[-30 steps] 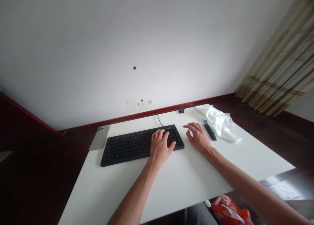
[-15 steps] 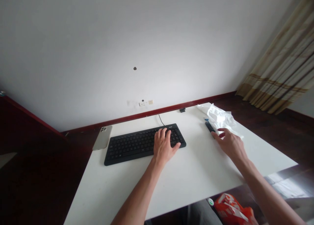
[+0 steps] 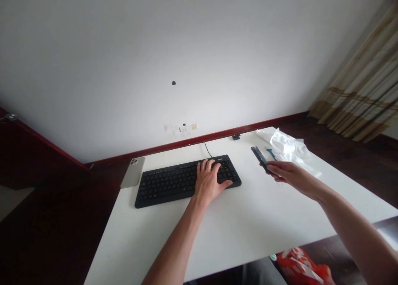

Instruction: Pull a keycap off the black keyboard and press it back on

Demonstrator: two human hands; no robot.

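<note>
The black keyboard lies on the white table with its cable running off the back edge. My left hand rests over its right part, fingers spread, touching the keys. Off to the right, my right hand is closed round one end of a slim black tool, raised above the tabletop and pointing away to the left. What kind of tool it is cannot be made out. Just beyond that hand lies a small blue tool, beside a crumpled white plastic bag.
A phone lies face down at the table's left edge. Small black pieces sit near the back edge of the white table. Below the front edge is a red plastic bag. The wall with sockets stands behind.
My right hand has taken hold of the black tool and lifted it off the table, uncovering more of the blue tool. My left hand stays on the keyboard. The view has shifted slightly.
</note>
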